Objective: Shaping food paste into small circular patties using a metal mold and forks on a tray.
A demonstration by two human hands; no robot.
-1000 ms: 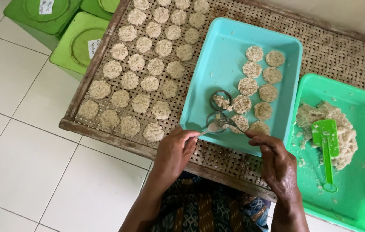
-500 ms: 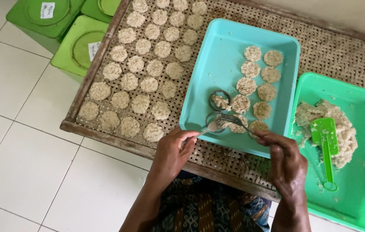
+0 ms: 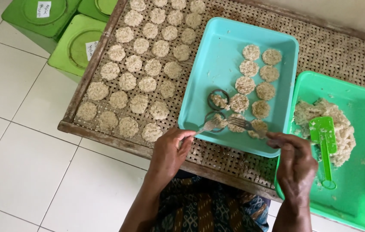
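I see the woven drying rack (image 3: 333,47) filling most of the view, its open weave letting air reach the rows of pale rice discs (image 3: 143,83) laid out on its left half. Beside it on the tiled floor (image 3: 14,129) stand green lidded bins (image 3: 72,47), out of the working area. On the rack sits the turquoise tray (image 3: 217,56), serving as a flat surface for shaping; a double column of finished patties (image 3: 255,81) runs down its right side. To the right, within easy reach, a green tray (image 3: 363,202) holds the heap of sticky rice mixture (image 3: 341,120) with a green spatula (image 3: 325,141) resting on it, handle toward me.

My left hand (image 3: 169,152) is closed around a metal fork (image 3: 208,125), pressing its head into one of two round ring moulds (image 3: 218,99) near the tray's front, where a little mixture sits. My right hand (image 3: 296,165) grips a second fork (image 3: 244,124), tines resting on the nearest patty, seemingly to steady or flatten it.
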